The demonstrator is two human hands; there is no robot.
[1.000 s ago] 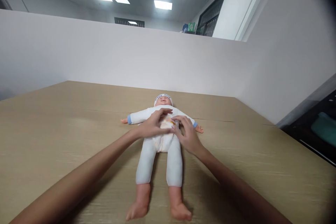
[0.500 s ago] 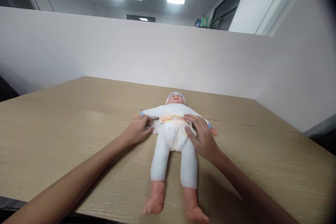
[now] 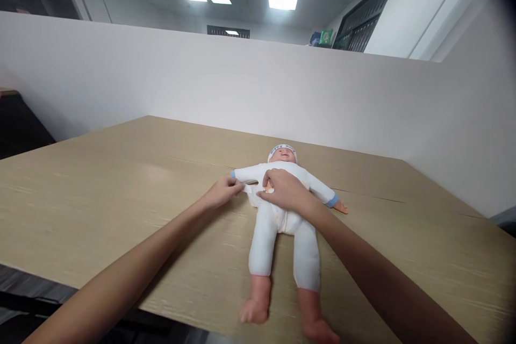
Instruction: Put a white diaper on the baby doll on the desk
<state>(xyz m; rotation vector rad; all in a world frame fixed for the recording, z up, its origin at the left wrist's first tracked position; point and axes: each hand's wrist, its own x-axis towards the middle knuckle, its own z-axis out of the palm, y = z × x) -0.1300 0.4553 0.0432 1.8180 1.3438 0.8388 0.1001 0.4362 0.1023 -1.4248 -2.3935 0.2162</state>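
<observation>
A baby doll (image 3: 264,242) in a white suit and printed cap lies on its back, feet toward me. Around its hips is a white diaper (image 3: 287,223) with an orange print at the waist, partly covered by my right hand. My left hand (image 3: 223,192) is closed beside the doll, its thumb and fingers pinching the diaper's white side tab (image 3: 247,188), which is pulled outward. Across the diaper's front waist rests my right hand (image 3: 286,191), fingers curved, with a gap between thumb and forefinger where the print shows.
The doll lies on a wide wooden table (image 3: 161,166) with a thin seam across it. A white partition (image 3: 201,80) borders the far side. A dark object (image 3: 24,123) stands beyond the left edge. The table's front edge is close below my forearms.
My right hand has moved left from the diaper's right side onto its front waist. My left hand has closed on the tab. The camera view has shifted slightly left.
</observation>
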